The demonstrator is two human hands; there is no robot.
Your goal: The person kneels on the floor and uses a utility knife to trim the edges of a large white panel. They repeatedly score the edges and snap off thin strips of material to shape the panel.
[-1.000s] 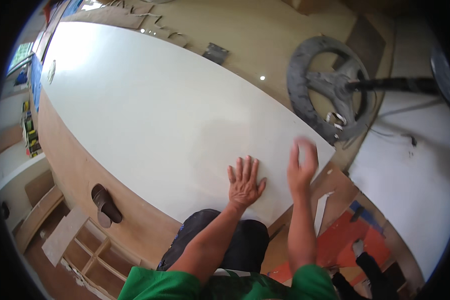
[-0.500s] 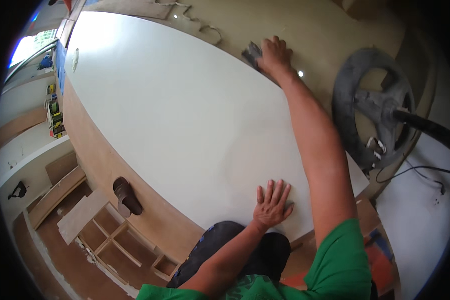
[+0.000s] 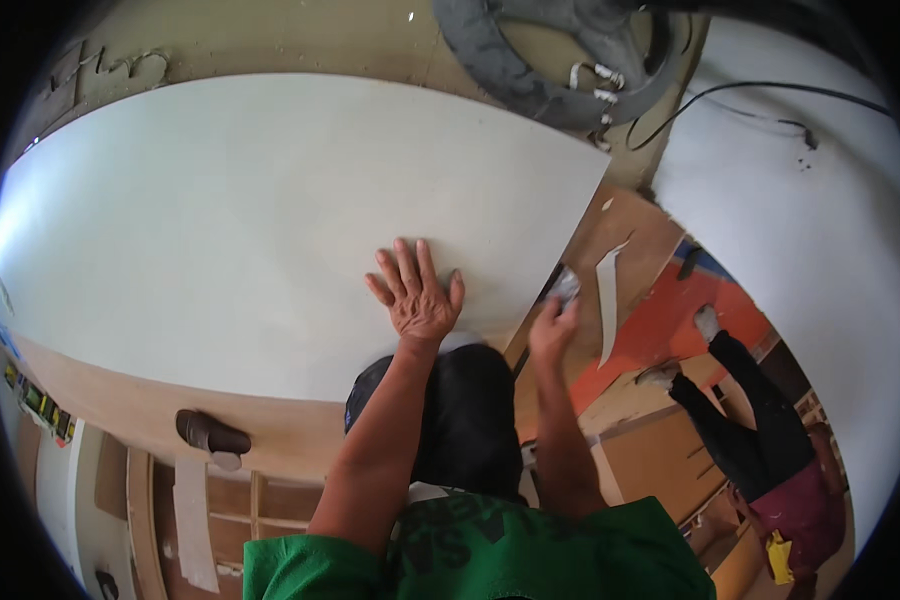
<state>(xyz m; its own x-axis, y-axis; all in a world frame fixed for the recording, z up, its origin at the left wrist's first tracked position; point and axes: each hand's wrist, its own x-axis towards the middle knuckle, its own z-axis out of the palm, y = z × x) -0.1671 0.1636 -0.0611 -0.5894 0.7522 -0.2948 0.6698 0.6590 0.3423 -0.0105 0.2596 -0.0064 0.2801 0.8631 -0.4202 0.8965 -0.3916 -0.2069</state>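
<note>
A grey piece point(image 3: 567, 286) is just beside the white panel point(image 3: 220, 220).
The right hand point(image 3: 553, 328) grips it at one o'clock, fingers closed; the left hand point(image 3: 420, 302), spread and empty, lies on the panel at nine o'clock from it.

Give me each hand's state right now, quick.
Left hand: open, spread palm-down on the white panel, holding nothing.
Right hand: closed, holding a small grey item; too blurred to identify.
</note>
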